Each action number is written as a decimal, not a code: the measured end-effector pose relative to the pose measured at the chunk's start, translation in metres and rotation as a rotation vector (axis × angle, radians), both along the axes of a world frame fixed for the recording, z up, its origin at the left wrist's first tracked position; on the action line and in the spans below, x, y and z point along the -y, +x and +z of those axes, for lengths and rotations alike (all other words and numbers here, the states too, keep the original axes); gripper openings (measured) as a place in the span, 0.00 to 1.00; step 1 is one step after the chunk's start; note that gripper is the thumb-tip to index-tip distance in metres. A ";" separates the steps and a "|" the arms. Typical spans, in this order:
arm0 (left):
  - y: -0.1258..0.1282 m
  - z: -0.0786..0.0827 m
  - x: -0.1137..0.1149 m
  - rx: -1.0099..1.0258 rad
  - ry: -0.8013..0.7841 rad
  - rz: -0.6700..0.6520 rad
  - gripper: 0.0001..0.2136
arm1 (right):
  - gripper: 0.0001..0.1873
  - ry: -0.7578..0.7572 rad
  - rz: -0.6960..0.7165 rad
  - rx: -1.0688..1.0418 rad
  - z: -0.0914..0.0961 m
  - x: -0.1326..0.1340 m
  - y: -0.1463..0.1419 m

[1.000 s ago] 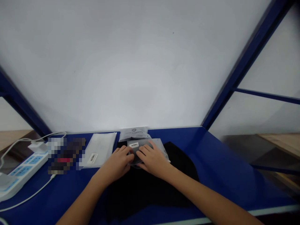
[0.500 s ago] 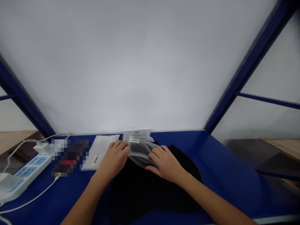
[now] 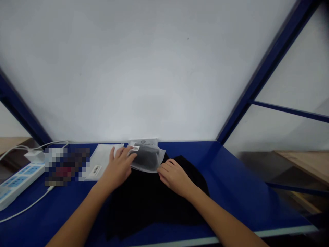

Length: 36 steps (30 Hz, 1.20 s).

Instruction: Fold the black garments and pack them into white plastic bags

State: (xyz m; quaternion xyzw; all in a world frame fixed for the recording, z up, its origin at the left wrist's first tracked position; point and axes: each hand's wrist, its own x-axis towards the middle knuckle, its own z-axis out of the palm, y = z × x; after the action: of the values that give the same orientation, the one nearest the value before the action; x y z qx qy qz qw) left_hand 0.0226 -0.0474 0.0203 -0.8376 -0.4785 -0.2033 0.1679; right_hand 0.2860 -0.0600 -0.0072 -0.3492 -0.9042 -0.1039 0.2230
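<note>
The left grip (image 3: 118,167) is spread wide, fingertips on one end of a grey plastic bag (image 3: 147,159) lying on black cloth (image 3: 144,202) near the far edge of the counter (image 3: 231,178); the open right grip (image 3: 176,177) rests on the cloth beside it, the bag's nearer edge within reach for a firmer hold.

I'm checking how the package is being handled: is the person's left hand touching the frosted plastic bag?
Touching. The head view shows the left hand with its fingertips lying on the left end of the frosted plastic bag, just below the white label.
</note>
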 end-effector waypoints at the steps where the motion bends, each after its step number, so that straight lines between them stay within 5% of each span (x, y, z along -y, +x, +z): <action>1: 0.007 -0.001 0.003 -0.010 -0.005 -0.069 0.20 | 0.08 0.020 0.024 -0.078 -0.001 0.001 0.000; 4: 0.029 -0.002 0.012 0.014 0.020 -0.224 0.12 | 0.09 0.028 0.102 -0.345 0.000 0.005 -0.003; 9: 0.037 0.005 0.018 0.159 0.102 -0.297 0.10 | 0.04 -0.107 0.155 -0.646 0.007 0.011 -0.008; 20: 0.053 0.003 0.031 0.247 0.235 -0.474 0.04 | 0.10 -0.009 0.186 -0.506 0.008 0.018 -0.005; 29: 0.041 0.008 0.019 0.276 0.386 -0.415 0.03 | 0.07 0.013 0.233 -0.689 0.024 0.020 -0.003; 36: 0.004 0.025 0.004 0.275 0.481 -0.219 0.04 | 0.03 0.015 0.105 -1.219 0.023 0.015 0.013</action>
State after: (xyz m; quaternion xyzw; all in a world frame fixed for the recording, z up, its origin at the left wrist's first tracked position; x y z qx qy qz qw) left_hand 0.0262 -0.0513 0.0456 -0.7851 -0.3417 -0.4391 0.2722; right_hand 0.2991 -0.0749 0.0163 -0.2991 -0.6291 0.1196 0.7075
